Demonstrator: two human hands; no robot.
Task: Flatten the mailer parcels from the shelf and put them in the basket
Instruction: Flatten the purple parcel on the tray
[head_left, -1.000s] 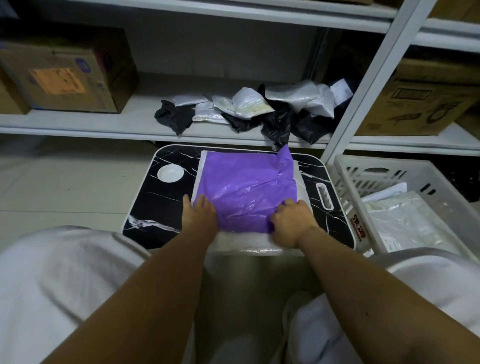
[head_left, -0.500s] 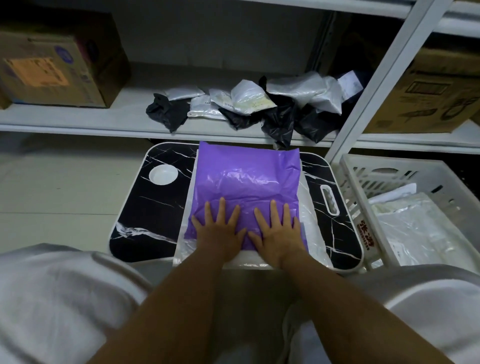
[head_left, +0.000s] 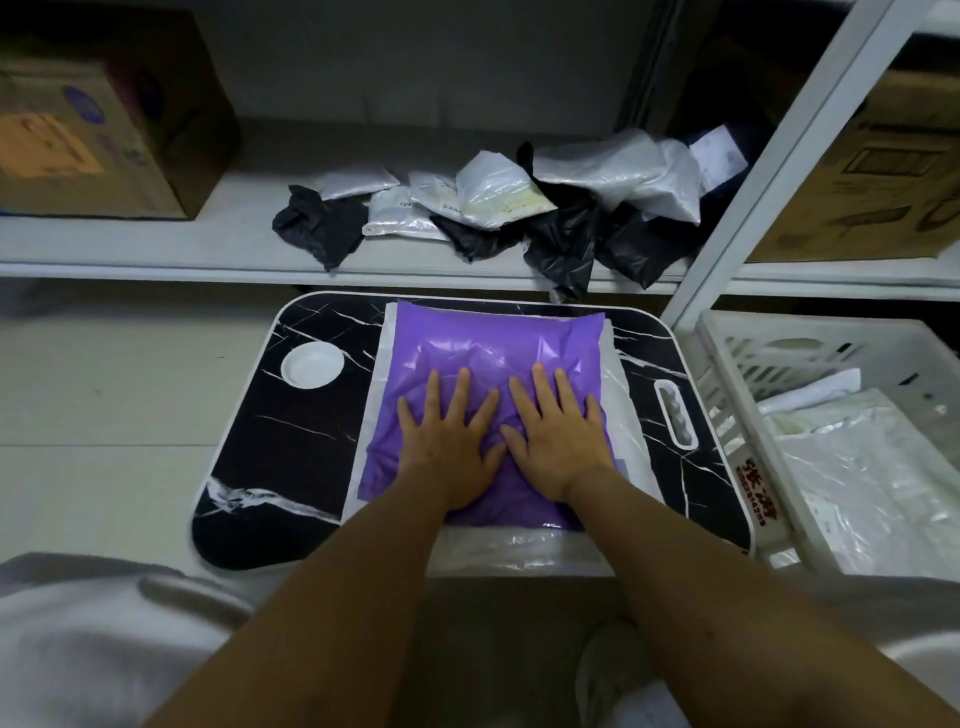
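Observation:
A purple mailer (head_left: 493, 338) lies on a white mailer (head_left: 623, 415) on the black marble-patterned lap table (head_left: 291, 441). My left hand (head_left: 449, 441) and my right hand (head_left: 558, 436) press flat on the purple mailer side by side, fingers spread and straight. The far part of the purple mailer is puffed up with air. Several crumpled black and white mailers (head_left: 498, 208) lie in a heap on the white shelf (head_left: 156, 249) behind the table. A white plastic basket (head_left: 737, 374) at the right holds flattened white mailers (head_left: 872, 467).
A cardboard box (head_left: 98, 135) stands at the left of the shelf and another cardboard box (head_left: 872, 171) behind the white shelf post (head_left: 769, 166) at the right. A round white recess (head_left: 311, 365) sits in the table's left side. Pale floor tiles lie to the left.
My hands went from gripping the purple mailer's near edge to lying flat on it, then slid forward toward its middle, pushing air to the far end.

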